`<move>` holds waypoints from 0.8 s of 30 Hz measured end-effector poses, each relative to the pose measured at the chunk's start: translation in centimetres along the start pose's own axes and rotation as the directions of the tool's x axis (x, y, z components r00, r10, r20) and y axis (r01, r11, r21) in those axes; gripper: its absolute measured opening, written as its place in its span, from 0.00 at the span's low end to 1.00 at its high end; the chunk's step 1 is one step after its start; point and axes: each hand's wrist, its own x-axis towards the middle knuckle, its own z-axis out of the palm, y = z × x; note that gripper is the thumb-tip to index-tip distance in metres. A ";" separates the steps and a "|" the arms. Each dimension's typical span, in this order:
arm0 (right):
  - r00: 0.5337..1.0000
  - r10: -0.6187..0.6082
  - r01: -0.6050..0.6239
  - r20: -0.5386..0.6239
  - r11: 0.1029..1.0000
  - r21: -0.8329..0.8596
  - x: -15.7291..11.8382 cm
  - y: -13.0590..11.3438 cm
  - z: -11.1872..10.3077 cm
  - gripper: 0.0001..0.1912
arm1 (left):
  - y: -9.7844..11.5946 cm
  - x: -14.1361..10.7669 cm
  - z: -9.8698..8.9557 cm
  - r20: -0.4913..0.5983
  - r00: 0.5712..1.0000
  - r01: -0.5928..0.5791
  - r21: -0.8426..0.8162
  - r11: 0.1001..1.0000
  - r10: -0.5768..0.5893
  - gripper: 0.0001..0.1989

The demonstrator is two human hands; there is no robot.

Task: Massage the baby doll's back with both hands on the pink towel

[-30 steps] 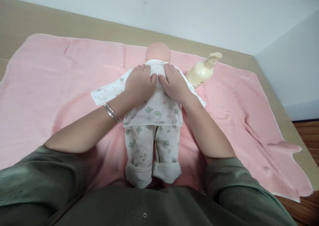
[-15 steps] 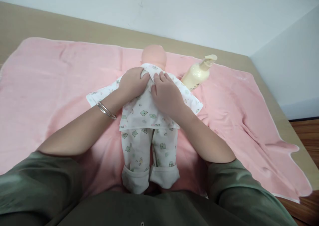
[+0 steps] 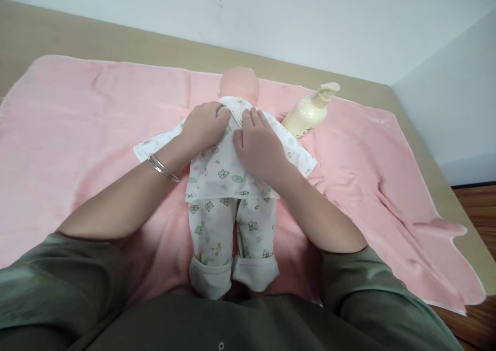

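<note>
Doll (image 3: 239, 83) in printed clothes, laid lengthwise near the middle of a pink blanket (image 3: 368, 196), its smooth, rounded head at the far end and its legs toward the near side. The shirt (image 3: 228, 180) is of thin white cloth with small green and pink motifs, its lower hem straight, a slanting fold near the collar. The trousers (image 3: 253, 232) are of similar printed cloth, ending in plain white turned-up cuffs (image 3: 211, 280). The blanket is soft and matt, creased at right, with a pale edging; beneath it is a smooth, wood-toned table (image 3: 127, 44). A glossy cream bottle (image 3: 306, 116) with a pump top is just beside the shirt's right sleeve. Count: one doll, one bottle, one blanket; two shirt sleeves, spread left and right; two trouser legs, two cuffs. Pose: both forearms converge from the near corners, the left wrist ringed by a silvery bangle (image 3: 165, 168). The left hand (image 3: 206, 126) bends over the doll's left-side shoulder, fingers together and curled; whether they pinch the cloth cannot be told. The right hand (image 3: 261, 143) lies palm down on the upper shirt, fingers extended and slightly apart, tips toward the far side, thumb held away
</note>
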 end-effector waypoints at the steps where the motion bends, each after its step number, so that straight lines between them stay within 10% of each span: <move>1: 1.000 -0.012 0.012 0.008 1.000 0.004 -0.4 -0.4 -0.1 0.34 | -0.2 0.3 -0.1 0.008 1.000 -0.003 0.003 1.000 0.003 0.16; 9: 1.000 0.001 0.003 -0.020 0.987 0.161 3.3 3.1 -0.2 0.31 | 2.2 -3.2 1.2 -0.068 0.981 -0.151 0.307 0.940 0.180 0.22; 24: 0.997 -0.047 0.054 -0.060 0.992 0.115 0.6 0.6 0.7 0.32 | -0.2 -0.4 2.4 -0.183 0.983 -0.061 -0.161 0.985 0.031 0.11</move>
